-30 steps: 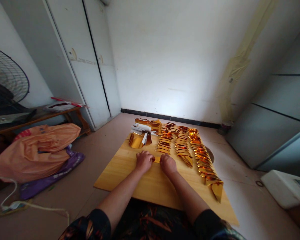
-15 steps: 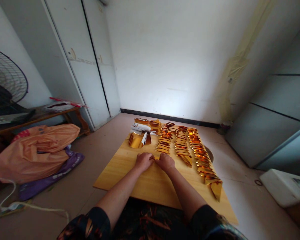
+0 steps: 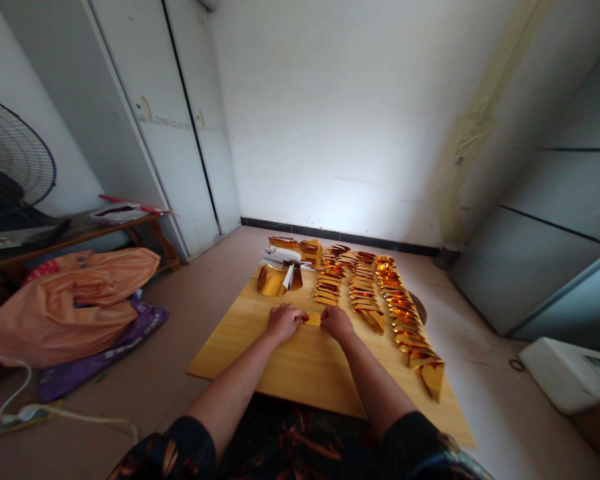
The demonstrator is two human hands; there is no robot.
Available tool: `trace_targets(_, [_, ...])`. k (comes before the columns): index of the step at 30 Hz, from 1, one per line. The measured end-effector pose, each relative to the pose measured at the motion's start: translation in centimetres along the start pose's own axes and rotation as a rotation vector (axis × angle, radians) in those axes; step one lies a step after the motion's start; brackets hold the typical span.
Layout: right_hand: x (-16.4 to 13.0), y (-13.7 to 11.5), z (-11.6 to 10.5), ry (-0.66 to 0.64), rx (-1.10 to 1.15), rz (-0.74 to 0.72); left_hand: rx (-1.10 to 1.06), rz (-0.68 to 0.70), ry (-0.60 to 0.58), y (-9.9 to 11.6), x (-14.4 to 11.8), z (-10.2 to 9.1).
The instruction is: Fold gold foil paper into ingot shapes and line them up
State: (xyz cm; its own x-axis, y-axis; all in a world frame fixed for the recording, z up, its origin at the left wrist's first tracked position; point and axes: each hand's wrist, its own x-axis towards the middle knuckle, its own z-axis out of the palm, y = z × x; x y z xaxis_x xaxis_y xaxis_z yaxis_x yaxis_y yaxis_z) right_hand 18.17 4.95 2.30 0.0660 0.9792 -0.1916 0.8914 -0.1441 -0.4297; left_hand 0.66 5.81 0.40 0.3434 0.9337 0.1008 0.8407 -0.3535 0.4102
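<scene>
My left hand (image 3: 283,320) and my right hand (image 3: 336,322) rest knuckles-up on a wooden board (image 3: 260,353), side by side. Between them shows a small strip of gold foil paper (image 3: 313,319), pinched at each end by my fingers. Beyond my hands lie three rows of folded gold foil pieces (image 3: 365,290), the right row (image 3: 410,330) running down toward the board's near right edge. At the board's far left sits a loose stack of gold sheets with white backs (image 3: 279,272).
A white wardrobe (image 3: 170,127) stands at left. An orange bag (image 3: 75,300) on a purple one, a fan (image 3: 10,160) and a low wooden table (image 3: 80,230) fill the left floor. A white box (image 3: 570,377) sits at right.
My hands came together over the foil piece half a second ago, then drew slightly apart again, showing the gold strip between them.
</scene>
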Motion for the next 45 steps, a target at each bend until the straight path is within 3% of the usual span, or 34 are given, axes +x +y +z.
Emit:
trace_targets(7, [0.1, 0.8, 0.7, 0.032, 0.008, -0.065, 0.055, 0.052, -0.051, -0.9, -0.1, -0.1])
trace_targets(15, [-0.8, 1.6, 1.2, 0.071, -0.012, -0.243, 0.026, 0.082, 0.017, -0.1, -0.5, 0.0])
trace_targets(27, [-1.9, 1.0, 1.2, 0.126, -0.113, -0.238, 0.108, 0.202, 0.106, -0.4, -0.6, 1.2])
trace_targets(32, [-2.0, 0.5, 1.9, 0.211, -0.251, -0.241, 0.212, 0.256, 0.153, -0.4, -0.6, 1.4])
trace_targets(40, [-1.9, 0.4, 2.9, 0.280, -0.406, -0.369, 0.231, 0.250, 0.221, -0.3, -0.8, 1.5])
trace_targets(45, [-2.3, -0.1, 3.0, 0.317, -0.352, -0.342, 0.188, 0.253, 0.230, -0.3, -0.9, 1.7])
